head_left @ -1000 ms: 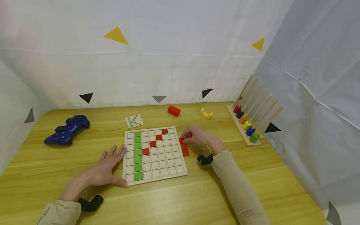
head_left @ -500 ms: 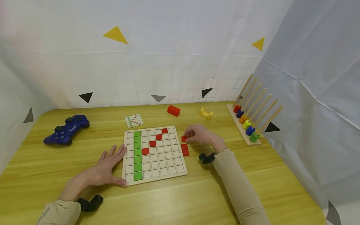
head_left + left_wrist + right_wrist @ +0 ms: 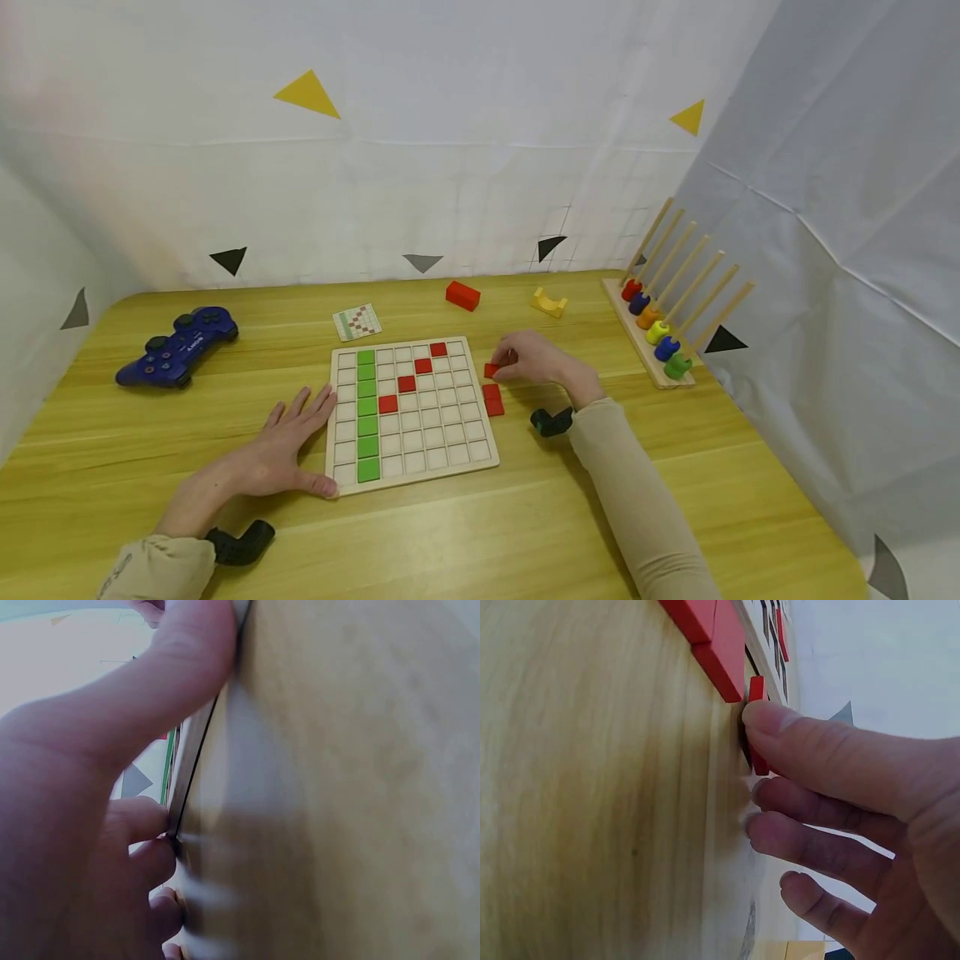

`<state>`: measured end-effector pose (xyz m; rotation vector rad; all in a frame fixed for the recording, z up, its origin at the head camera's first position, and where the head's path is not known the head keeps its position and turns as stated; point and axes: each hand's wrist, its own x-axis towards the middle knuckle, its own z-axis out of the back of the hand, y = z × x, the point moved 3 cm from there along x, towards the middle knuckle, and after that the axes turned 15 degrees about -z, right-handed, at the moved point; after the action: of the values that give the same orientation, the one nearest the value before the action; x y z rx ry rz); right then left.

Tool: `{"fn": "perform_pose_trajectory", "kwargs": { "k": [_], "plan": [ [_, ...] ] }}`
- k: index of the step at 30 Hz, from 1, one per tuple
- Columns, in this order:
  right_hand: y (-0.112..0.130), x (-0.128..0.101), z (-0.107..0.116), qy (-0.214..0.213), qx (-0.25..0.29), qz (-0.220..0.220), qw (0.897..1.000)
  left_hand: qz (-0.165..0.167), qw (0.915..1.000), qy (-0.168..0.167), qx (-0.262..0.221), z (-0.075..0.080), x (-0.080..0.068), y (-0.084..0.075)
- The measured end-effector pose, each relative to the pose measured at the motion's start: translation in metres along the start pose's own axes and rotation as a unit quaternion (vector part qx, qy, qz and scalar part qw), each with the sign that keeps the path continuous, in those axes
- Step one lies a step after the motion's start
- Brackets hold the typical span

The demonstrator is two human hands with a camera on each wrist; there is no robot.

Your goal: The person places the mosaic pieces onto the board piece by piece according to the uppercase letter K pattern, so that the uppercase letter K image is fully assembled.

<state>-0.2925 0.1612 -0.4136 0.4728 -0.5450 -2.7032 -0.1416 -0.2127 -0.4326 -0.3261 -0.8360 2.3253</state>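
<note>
A wooden grid board [image 3: 431, 439] lies on the table, with a column of green tiles [image 3: 367, 426] and a diagonal of red tiles [image 3: 407, 384] in its cells. Fingers spread, my left hand [image 3: 277, 454] rests along the board's left edge, the thumb at the near corner. Just right of the board, my right hand [image 3: 536, 360] pinches a red square tile [image 3: 757, 731] between thumb and finger. That tile stands tilted on edge in the right wrist view. Two loose red tiles [image 3: 493, 400] lie flat on the table nearer to me, beside the board.
Behind the board lies a small pattern card [image 3: 357, 322], then a red block [image 3: 463, 296] and a yellow arch block [image 3: 550, 303]. A blue game controller [image 3: 180, 346] is at the left. A wooden peg stand [image 3: 648, 337] with coloured pieces stands at the right.
In the first half second my right hand shifts slightly right, drawing the pinched red tile apart from the other two and from the board. Since then it has barely moved; the left hand stays put.
</note>
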Motion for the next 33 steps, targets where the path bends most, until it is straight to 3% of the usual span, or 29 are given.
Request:
{"fn": "perform_pose_trajectory", "kwargs": {
  "k": [9,20,27,33],
  "plan": [
    [0.001,-0.001,0.002,-0.017,-0.018,0.016,1.0,-0.002,1.0,-0.002,0.001,0.0,0.0,0.0],
    [0.01,-0.007,0.007,-0.016,-0.002,0.023,1.0,-0.003,1.0,0.0,-0.002,0.0,0.0,0.0],
    [0.05,-0.021,0.013,-0.001,-0.028,0.073,0.997,-0.005,1.0,-0.001,-0.001,0.0,0.0,0.0],
    [0.087,-0.031,0.006,0.004,-0.056,0.134,0.989,-0.004,1.0,-0.003,-0.002,0.0,0.0,-0.002]
  ]
}}
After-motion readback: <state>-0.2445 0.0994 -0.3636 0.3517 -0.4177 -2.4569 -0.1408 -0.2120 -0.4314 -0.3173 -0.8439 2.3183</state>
